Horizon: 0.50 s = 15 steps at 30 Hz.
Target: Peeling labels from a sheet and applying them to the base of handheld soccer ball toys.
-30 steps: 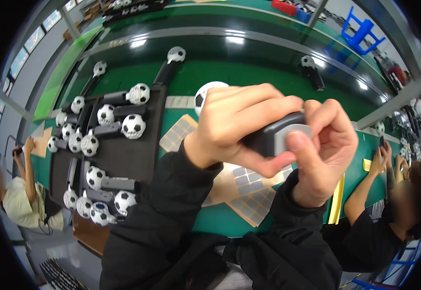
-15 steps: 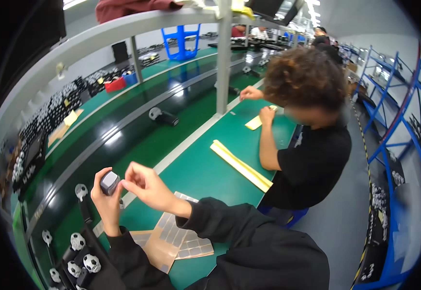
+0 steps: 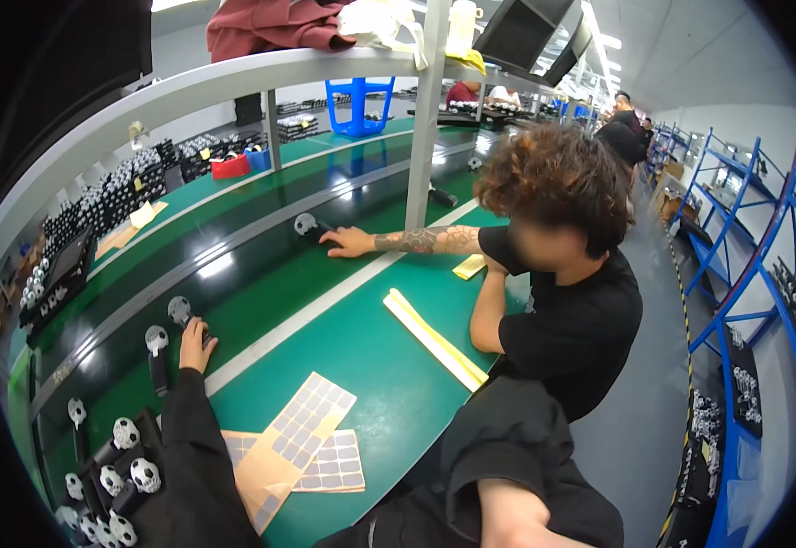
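At the near left, my left hand [image 3: 195,347] is closed round the dark handle of a football-headed piece [image 3: 180,310], which lies low over the green belt. Its black-and-white ball end points away from my fingers. Beside it lies a similar football-headed piece [image 3: 158,342]. My right hand [image 3: 517,522] is cut off by the lower edge, and only skin around the wrist shows below the black sleeve. Sheets of grey rounded stickers [image 3: 311,406] lie on the green table, to the right of my left forearm.
Several football-headed pieces [image 3: 125,433] fill a dark tray at lower left. A co-worker's hand [image 3: 350,242] touches another piece [image 3: 305,224] on the belt. A folded yellow strip [image 3: 435,338] lies on the table. A metal post [image 3: 424,155] stands at the table's far edge.
My left hand has lowered the piece from chest height to the belt. My right hand has left it and moved down right. The co-worker's arm now stretches across to the belt.
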{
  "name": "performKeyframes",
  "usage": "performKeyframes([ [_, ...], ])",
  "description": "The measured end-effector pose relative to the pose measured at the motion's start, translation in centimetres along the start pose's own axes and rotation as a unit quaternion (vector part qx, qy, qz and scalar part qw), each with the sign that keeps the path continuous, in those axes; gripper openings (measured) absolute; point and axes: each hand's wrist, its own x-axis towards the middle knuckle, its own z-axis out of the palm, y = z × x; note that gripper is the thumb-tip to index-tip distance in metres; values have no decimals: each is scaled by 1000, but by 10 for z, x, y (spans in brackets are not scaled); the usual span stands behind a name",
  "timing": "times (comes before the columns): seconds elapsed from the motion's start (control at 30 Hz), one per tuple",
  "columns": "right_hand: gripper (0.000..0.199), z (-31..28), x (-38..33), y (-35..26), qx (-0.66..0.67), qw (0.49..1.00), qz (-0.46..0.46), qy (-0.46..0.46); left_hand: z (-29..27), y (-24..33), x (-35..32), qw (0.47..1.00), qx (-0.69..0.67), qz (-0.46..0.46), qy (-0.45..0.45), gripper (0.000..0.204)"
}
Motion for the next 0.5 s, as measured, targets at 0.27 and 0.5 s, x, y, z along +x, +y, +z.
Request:
performKeyframes([
  [0.27,23,-30,18,-33,-55,909,-358,206,-16,7,-8,988,107,-90,-61,30],
  [0.5,21,-41,26,-75,-298,880,-302,215,-60,-5,-7,990,63,-103,-69,24],
])
